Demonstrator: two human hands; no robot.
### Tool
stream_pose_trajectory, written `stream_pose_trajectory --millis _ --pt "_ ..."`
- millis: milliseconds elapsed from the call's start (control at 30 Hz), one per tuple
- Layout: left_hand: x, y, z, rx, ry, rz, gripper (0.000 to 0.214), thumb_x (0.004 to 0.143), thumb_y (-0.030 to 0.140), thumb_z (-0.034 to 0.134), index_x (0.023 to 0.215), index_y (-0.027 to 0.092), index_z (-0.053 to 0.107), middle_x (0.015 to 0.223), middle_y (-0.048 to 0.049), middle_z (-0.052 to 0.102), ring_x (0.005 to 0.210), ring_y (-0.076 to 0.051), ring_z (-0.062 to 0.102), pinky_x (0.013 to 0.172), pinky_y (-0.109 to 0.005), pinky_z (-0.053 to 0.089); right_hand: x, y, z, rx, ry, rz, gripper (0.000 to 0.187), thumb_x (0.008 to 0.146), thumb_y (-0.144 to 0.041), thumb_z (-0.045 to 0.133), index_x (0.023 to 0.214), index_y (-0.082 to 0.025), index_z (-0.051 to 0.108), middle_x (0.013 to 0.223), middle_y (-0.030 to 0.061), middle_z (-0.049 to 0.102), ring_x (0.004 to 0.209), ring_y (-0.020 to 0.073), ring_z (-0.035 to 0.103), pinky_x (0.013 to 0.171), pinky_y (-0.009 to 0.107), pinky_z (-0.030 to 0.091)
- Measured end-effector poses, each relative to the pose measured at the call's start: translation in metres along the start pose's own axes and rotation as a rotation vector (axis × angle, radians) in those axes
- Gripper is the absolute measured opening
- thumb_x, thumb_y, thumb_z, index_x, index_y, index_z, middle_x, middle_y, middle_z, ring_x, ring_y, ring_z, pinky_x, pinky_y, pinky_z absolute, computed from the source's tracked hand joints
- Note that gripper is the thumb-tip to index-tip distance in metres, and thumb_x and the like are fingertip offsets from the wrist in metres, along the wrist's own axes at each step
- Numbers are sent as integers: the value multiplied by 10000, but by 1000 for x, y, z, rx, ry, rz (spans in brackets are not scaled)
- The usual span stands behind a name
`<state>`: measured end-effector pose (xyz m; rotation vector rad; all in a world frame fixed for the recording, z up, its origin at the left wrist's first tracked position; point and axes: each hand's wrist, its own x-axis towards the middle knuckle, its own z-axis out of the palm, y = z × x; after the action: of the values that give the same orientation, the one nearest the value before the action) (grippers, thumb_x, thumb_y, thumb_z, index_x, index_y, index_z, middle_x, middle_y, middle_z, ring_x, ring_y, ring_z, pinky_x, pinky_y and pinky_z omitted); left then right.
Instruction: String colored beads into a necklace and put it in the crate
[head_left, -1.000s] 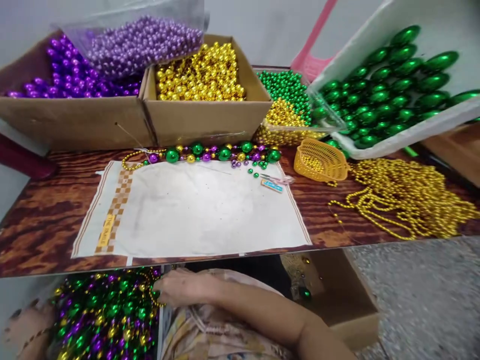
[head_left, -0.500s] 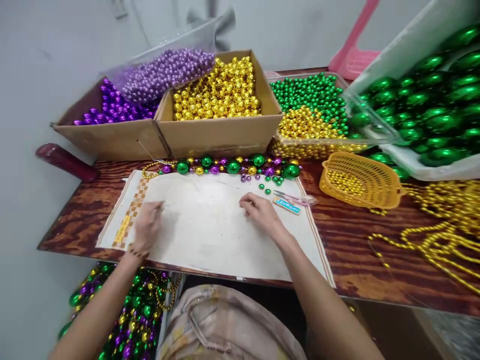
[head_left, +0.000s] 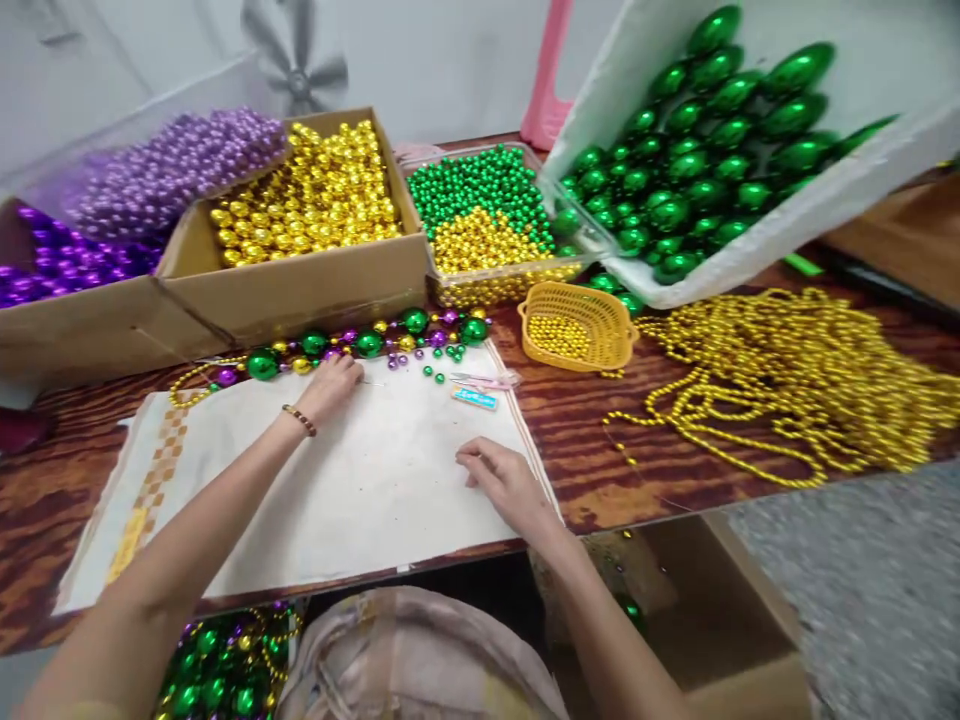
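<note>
Fan (head_left: 298, 80) (grey, at the back)

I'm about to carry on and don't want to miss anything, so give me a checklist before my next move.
1. Cloth spread out: ok.
2. Strand along cloth's far edge: ok.
3. Left hand gripping something: cannot tell; it's close to the strand.
4. Right hand empty: cannot tell; fingertips too small to read.
5. Cloth free of loose beads: not ok; green beads lie there.
6. Basket holding gold beads: ok.

Lettering on the yellow rectangular cloth label (head_left: 127, 543), left, and flat blue-and-orange packet (head_left: 474, 399), right, cannot be read.
</note>
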<state>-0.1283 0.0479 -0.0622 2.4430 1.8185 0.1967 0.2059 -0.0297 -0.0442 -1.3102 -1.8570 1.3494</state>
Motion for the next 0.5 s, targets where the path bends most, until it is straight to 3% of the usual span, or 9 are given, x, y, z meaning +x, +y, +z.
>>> stream_pose_trajectory --millis 167,300,400,500 --pt "9 -4 -9 34 -94 121 167 853 103 474 730 193 542 842 -110 578 847 -270 513 794 -399 406 -13 18 -41 -171 164 33 201 925 -313 476 854 -209 633 727 15 669 659 176 642 662 262 440" --pt "10 -10 -15 164 -133 207 148 895 178 431 787 195 531 842 -97 593 819 -251 512 765 -363 397 -24 41 -93 -394 454 101 234 933 -327 468 900 -222 674 898 56 727 823 218 661 734 294 443" --pt "2 -6 -22 147 -51 174 183 914 226 378 820 198 533 835 -92 616 842 -251 535 795 -363 421 -43 67 -142 -557 671 330 240 916 -355 494 937 -226 695 919 74 731 846 254 646 728 320 428" --pt "-14 13 -31 -31 149 35 202 908 287 399 922 200 580 895 -89 661 887 -252 593 824 -377 472 -73 93 -178 -621 745 454 243 894 -365 506 914 -209 692 849 88 707 796 263 621 709 338 425"
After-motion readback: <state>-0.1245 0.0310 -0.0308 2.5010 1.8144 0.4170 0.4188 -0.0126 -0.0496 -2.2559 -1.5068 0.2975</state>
